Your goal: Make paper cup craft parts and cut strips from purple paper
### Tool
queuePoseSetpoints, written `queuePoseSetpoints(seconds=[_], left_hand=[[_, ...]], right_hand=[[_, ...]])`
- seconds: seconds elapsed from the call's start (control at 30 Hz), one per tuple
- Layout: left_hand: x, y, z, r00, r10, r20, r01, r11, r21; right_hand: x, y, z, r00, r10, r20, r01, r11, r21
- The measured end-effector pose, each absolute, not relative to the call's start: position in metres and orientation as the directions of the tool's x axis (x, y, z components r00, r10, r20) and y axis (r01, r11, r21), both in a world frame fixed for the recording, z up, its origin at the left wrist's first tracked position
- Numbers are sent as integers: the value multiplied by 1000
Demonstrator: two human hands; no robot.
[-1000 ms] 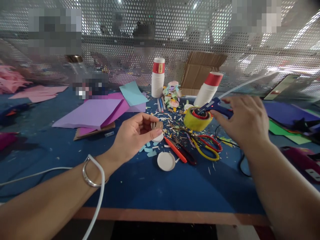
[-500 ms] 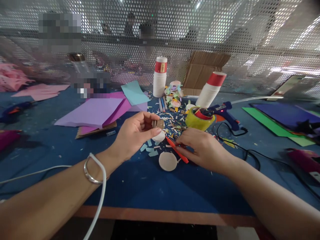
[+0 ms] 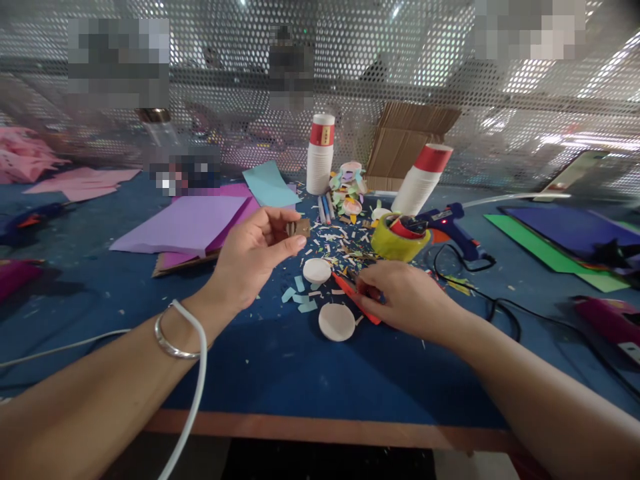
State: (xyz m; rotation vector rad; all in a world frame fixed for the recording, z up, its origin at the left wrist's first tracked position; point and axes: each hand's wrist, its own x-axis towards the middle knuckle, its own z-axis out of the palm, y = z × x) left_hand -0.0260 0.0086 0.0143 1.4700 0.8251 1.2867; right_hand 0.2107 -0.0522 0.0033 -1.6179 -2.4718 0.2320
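Note:
My left hand [image 3: 247, 257] is closed, pinching a small piece of brown cardboard [image 3: 301, 228] between thumb and fingers above the table. My right hand [image 3: 400, 290] rests low over the table, its fingers curled at a slim orange tool [image 3: 345, 285] whose exact kind I cannot make out. Part of that tool is hidden under the fingers. Between the hands lie two white paper discs, a smaller one [image 3: 317, 271] and a larger one [image 3: 337, 323] nearer me. Light blue paper scraps [image 3: 299, 298] lie beside them.
Two stacks of paper cups, one upright [image 3: 319, 160] and one tilted [image 3: 417, 190], stand at the back. A yellow tape roll [image 3: 397, 243] sits by a blue glue gun [image 3: 453, 227] with a black cord. Purple paper [image 3: 185, 223] lies left, green sheets [image 3: 535, 247] right. A perforated metal screen [image 3: 350, 67] rises behind.
My left hand has moved left and slightly up with the cardboard piece, uncovering the smaller white disc. My right hand stays at the orange tool, with only a slight shift.

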Motion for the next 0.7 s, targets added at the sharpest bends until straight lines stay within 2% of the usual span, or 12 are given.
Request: queuePoseSetpoints(seconds=[0.2, 0.5, 0.7], left_hand=[[-33, 13, 19, 171, 930, 324, -109, -309, 945], [-27, 9, 10, 363, 914, 181, 36, -208, 977], [-34, 16, 14, 307, 927, 214, 42, -238, 970]], right_hand=[[224, -50, 8, -251, 957, 144, 912, 284, -297], [247, -44, 11, -123, 936, 330, 880, 256, -399], [262, -42, 15, -18, 895, 445, 889, 218, -403]])
